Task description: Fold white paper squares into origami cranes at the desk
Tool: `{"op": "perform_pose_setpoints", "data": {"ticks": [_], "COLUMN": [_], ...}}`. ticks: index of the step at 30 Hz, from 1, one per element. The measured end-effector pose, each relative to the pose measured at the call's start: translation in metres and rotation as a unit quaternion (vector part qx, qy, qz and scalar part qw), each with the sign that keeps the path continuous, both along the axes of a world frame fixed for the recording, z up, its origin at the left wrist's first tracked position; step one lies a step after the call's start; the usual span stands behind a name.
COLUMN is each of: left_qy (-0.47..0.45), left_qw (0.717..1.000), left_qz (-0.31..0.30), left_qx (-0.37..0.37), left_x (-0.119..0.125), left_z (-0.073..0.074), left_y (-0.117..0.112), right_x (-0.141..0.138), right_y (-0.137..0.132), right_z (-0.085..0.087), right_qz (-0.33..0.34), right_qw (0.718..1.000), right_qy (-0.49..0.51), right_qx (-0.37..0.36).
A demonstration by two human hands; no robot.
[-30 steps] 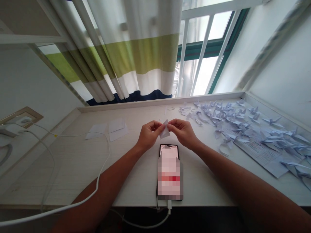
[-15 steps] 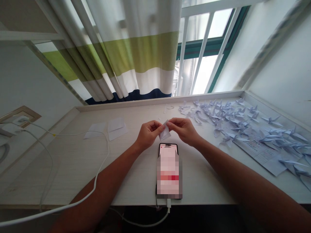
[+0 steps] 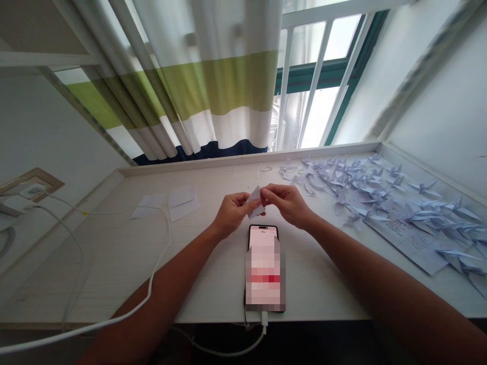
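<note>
A small folded piece of white paper (image 3: 255, 198) is held up just beyond the phone, over the white desk. My left hand (image 3: 232, 212) pinches it from the left, thumb across its near face. On its right edge, my right hand (image 3: 288, 204) has thumb and fingers closed together; some fingertips are hidden behind the paper. The phone (image 3: 264, 263) lies face up below both hands, its lit screen partly blurred, with a white cable plugged into its near end.
Many folded paper cranes (image 3: 352, 177) spread over the desk's right side, some on a printed sheet (image 3: 405, 241). Flat paper pieces (image 3: 182, 200) lie at left. A white cable (image 3: 167, 243) crosses above my left forearm from the wall socket (image 3: 32, 187). Paper scraps (image 3: 265, 168) lie near the back.
The folded paper has turned in my fingers and shows a more pointed face. My left thumb now lies across it, and my right fingers have shifted slightly along its right edge.
</note>
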State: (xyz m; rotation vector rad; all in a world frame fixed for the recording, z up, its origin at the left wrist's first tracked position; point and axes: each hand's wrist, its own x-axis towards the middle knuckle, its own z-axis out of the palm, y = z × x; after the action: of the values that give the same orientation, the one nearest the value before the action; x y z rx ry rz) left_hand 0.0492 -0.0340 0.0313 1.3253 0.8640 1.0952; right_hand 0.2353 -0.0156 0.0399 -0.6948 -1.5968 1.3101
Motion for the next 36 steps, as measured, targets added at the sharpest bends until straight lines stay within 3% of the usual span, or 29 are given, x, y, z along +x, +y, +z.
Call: {"op": "perform_pose_setpoints", "data": {"ticks": [13,27,36], "left_qy": [0.007,0.02,0.019], "left_qw": [0.999,0.999,0.998], "left_qz": [-0.034,-0.048,-0.055], "left_qx": [-0.023,0.002,-0.014], "left_x": [0.0009,-0.0008,0.0011], "left_z": [0.0028,-0.0003,0.0028], "left_y": [-0.0027,-0.0032,-0.0055], "right_x": [0.0003,0.0006,-0.0063], "right_y": [-0.0006,-0.0006,-0.0058], "right_z": [0.0022,0.0027,0.0019], "right_qz": [-0.029,-0.005,-0.094], "right_qw": [0.999,1.0,0.995], "right_qy": [-0.017,0.016,0.02], "right_qx": [-0.004,-0.022,0.01]}}
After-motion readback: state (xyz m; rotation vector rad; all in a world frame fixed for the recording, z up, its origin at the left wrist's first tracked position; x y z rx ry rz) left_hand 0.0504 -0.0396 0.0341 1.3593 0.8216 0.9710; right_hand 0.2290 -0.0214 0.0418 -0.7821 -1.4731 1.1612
